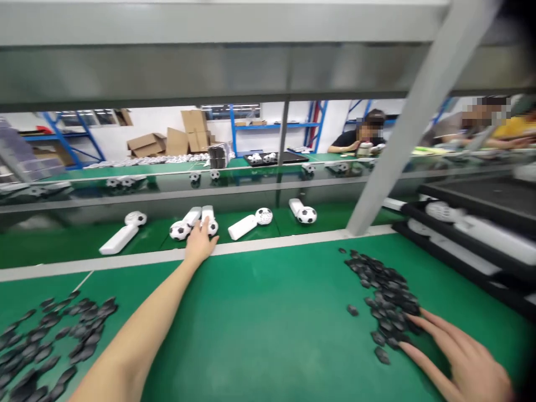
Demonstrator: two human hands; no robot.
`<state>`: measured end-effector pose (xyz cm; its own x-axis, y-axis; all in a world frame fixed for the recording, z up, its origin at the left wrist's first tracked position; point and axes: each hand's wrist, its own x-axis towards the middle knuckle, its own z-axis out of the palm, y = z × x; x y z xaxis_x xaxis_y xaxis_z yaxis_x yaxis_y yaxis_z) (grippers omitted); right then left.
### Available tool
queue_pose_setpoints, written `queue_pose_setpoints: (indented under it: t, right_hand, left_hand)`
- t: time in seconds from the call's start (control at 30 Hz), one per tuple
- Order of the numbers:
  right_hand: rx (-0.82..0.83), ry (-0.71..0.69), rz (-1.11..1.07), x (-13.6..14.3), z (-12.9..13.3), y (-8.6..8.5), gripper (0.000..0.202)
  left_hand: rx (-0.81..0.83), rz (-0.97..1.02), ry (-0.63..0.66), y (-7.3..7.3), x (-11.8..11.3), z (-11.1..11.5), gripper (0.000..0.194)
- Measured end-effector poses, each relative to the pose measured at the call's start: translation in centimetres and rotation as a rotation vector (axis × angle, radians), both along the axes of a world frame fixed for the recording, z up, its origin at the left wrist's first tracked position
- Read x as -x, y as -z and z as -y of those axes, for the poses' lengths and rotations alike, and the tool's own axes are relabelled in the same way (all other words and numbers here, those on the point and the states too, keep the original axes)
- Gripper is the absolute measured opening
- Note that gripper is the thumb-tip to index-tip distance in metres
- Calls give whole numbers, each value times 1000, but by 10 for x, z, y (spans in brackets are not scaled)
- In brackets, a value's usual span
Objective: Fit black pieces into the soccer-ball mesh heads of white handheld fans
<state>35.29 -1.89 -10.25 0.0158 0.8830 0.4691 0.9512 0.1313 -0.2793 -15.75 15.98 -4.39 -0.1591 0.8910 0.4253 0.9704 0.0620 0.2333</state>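
Note:
Stretched far forward, my left hand [200, 243] reaches over the pale rail onto the green belt. Its fingertips touch a white handheld device with a football-patterned head [213, 226]; the fingers are extended, not wrapped round it. A similar device [181, 229] lies against it on the left. At the lower right, my right hand [464, 357] rests at the edge of a pile of small black pieces [383, 285]. Its thumb and fingers are apart, with the fingertips among the pieces. Whether a piece is pinched there is not visible, but the hand looks open.
More football-headed devices [250, 224] lie along the belt. Another heap of black pieces [46, 340] covers the lower left of the green table [251, 329]. Stacked black trays [469, 245] hold devices at right. A slanted grey post [402, 134] stands before them; people sit beyond.

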Motion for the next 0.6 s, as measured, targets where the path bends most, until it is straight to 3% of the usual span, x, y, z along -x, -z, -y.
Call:
queue_pose_setpoints:
  t: [0.1,0.3,0.6]
  right_hand:
    - [67,58,72,10,6,-14,52]
    - [159,116,17,32,16,-37,46]
    - [131,107,-59,34,17,-37,42]
  left_hand:
    - [-12,-36,31,-2,1,0,64]
    - [-50,-93,60,-3,1,5,61]
    - [-31,-185,40,1,-4,20,58]
